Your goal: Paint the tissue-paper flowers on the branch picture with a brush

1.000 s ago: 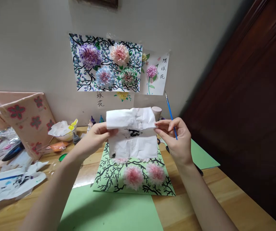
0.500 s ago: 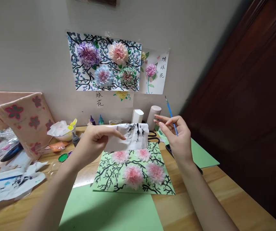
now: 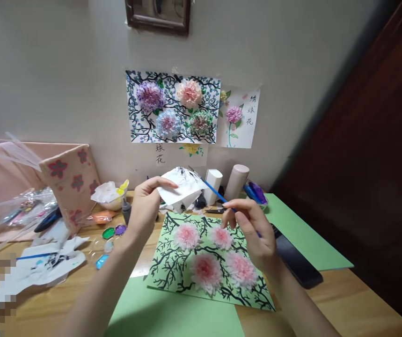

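My left hand [image 3: 146, 206] pinches a folded white tissue [image 3: 178, 187] marked with black paint, held up above the table. In my right hand [image 3: 253, 227] is a blue paintbrush [image 3: 215, 189], its bristle end pointing up and left, at the tissue's right edge. Whether the bristles touch the tissue I cannot tell. Below both hands lies a green sheet [image 3: 201, 255] with black painted branches and several pink-and-white paper flowers [image 3: 206, 271]. A plain green sheet [image 3: 179, 311] lies partly under it.
Paint pots [image 3: 108, 233] and a stained paper [image 3: 56, 262] with another brush lie left. A pink fabric box [image 3: 67, 182] stands behind them. A black phone [image 3: 297, 262] and green card [image 3: 309, 234] lie right. White and pinkish containers [image 3: 237, 182] stand by the wall, below flower pictures [image 3: 172, 107].
The brush has swung from upright, apart from the tissue, to a leftward tilt against or beside it. My left hand has turned the tissue. The view has shifted left and up.
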{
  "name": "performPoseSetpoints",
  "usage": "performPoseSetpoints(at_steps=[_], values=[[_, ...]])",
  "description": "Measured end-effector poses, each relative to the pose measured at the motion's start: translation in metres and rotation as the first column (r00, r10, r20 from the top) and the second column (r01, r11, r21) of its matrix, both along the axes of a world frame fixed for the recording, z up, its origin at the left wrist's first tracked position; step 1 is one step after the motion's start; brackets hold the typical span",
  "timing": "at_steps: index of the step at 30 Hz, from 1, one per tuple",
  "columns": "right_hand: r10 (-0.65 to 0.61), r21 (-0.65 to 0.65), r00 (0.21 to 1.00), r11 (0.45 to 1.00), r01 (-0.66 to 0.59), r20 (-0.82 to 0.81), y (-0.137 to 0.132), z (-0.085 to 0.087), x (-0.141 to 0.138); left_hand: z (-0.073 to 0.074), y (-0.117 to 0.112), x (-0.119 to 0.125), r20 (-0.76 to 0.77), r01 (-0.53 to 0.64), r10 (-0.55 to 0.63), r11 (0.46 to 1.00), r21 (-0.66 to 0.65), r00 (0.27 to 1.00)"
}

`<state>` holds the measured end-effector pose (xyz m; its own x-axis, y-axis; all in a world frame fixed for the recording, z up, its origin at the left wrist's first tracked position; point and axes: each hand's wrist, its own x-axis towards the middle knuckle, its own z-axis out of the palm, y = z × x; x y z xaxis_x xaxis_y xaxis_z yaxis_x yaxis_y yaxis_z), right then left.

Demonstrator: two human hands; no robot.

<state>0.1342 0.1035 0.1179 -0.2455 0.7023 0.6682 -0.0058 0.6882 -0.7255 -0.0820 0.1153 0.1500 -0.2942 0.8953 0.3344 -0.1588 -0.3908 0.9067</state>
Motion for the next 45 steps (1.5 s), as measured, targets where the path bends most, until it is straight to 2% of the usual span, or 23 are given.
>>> performPoseSetpoints(at_steps=[3,5,11,17,21,27,33,40,45], values=[[0.085,-0.097,0.996,0.992,-0.080,0.040,0.002,-0.006,-0.007,0.001,-0.001,0.003,0.092,0.021,-0.021,1.000,-0.004,0.996],[0.098,-0.154,0.993,0.984,-0.088,0.062,0.002,-0.007,-0.010,0.002,-0.002,0.006,0.151,0.046,-0.044,0.999,-0.012,0.988],[0.007,-0.294,0.992,0.955,0.031,0.125,-0.001,-0.008,-0.018,0.003,-0.002,0.011,0.265,0.098,-0.105,0.994,0.038,0.959],[-0.065,-0.316,0.980,0.941,0.123,0.190,-0.003,-0.008,-0.022,-0.001,0.002,0.010,0.300,0.176,-0.186,0.982,0.061,0.936],[-0.052,-0.330,0.974,0.936,0.125,0.221,-0.005,-0.008,-0.025,-0.002,0.004,0.014,0.338,0.234,-0.236,0.971,0.047,0.911],[-0.005,-0.388,0.980,0.918,0.084,0.200,-0.010,-0.006,-0.028,-0.006,0.006,0.018,0.294,0.174,-0.180,0.984,0.044,0.939],[-0.017,-0.343,0.965,0.933,0.109,0.262,-0.015,-0.004,-0.028,-0.010,0.007,0.013,0.264,0.137,-0.139,0.990,0.027,0.954],[-0.204,-0.150,0.898,0.948,0.280,0.389,-0.013,-0.004,-0.023,-0.002,0.008,0.002,0.286,0.046,-0.070,0.995,0.091,0.956],[-0.200,-0.194,0.931,0.944,0.266,0.304,-0.014,0.000,-0.021,0.002,0.010,-0.003,0.301,0.037,-0.074,0.991,0.127,0.951]])
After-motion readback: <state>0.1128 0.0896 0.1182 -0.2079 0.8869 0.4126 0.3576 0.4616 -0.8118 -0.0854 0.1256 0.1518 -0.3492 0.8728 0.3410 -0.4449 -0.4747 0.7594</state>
